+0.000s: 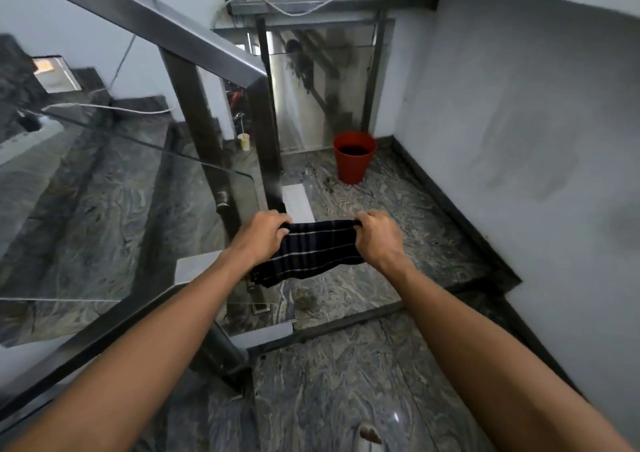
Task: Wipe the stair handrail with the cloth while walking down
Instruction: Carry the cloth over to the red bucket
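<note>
Above the landing, left hand and right hand fingers clench the cloth stretched crosswise, clear of the handrail.

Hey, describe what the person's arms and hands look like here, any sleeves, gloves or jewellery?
Both forearms are bare right up to the bottom edge of the picture, with no sleeve visible. The left hand and right hand wear no gloves. No watch, bracelet or ring shows on either wrist or on the fingers that can be seen. No markings or bandages are visible.
</note>
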